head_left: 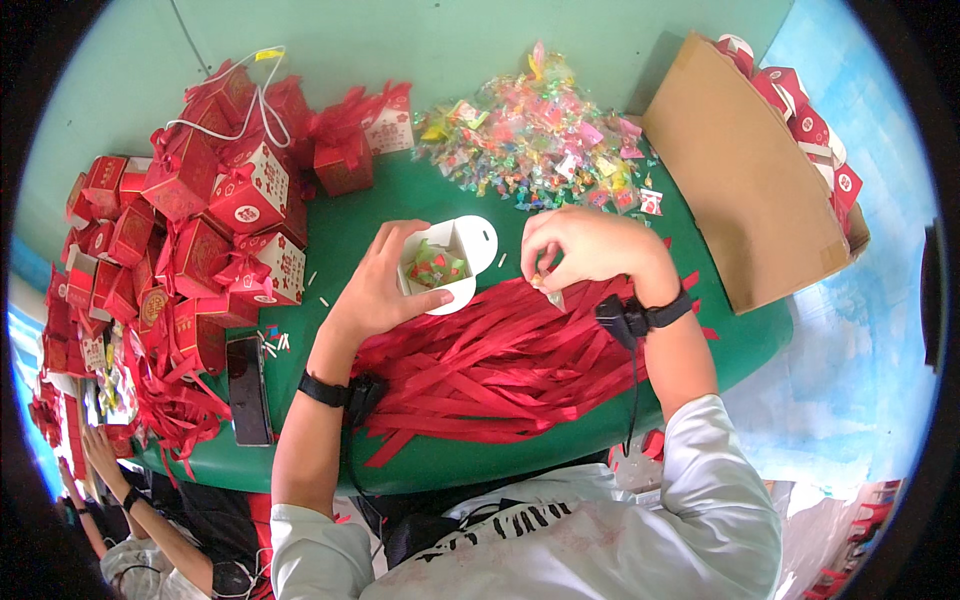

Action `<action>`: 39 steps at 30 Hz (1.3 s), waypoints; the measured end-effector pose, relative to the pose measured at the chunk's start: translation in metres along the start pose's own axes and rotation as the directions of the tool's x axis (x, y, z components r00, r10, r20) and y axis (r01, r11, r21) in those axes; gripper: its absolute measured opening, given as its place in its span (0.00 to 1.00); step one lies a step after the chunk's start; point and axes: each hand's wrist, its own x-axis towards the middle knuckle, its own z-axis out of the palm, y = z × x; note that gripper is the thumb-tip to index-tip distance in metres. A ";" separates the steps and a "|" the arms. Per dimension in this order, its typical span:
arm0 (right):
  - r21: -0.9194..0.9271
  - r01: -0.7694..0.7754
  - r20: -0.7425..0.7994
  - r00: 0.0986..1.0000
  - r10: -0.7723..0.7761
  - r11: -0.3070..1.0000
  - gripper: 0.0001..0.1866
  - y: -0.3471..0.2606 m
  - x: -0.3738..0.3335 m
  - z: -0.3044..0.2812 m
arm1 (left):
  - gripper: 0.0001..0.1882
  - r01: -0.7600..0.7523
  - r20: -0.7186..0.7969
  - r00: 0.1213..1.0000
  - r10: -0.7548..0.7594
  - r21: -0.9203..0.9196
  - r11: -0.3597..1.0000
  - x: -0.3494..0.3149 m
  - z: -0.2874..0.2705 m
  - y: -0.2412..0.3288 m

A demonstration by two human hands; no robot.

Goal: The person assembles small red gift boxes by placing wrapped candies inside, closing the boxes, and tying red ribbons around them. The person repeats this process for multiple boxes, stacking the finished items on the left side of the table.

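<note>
My left hand (372, 272) is closed around a small open paper box (482, 246), white inside, with its rounded flaps spread out. Green and red wrapped candies (436, 266) lie inside it. To the right of the box, my right hand (598, 246) pinches a small wrapped candy (552, 294), whose clear wrapper hangs below the fingertips. Beneath both hands spreads a thick layer of red ribbons (490, 360). Beyond them rises a heap of colourful wrapped candies (540, 135).
Red and white gift boxes (200, 250) are piled at the left. A cardboard carton (750, 180) holding more red boxes stands at the right. A phone (249, 390) lies on the green table (450, 465). At the lower left, a co-worker's hand (103, 455) reaches in.
</note>
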 end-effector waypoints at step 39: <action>-0.273 -0.729 -0.517 0.662 0.543 0.628 0.37 0.094 0.013 0.000 | 0.48 0.010 0.007 1.000 -0.011 0.042 0.999 0.003 -0.002 -0.005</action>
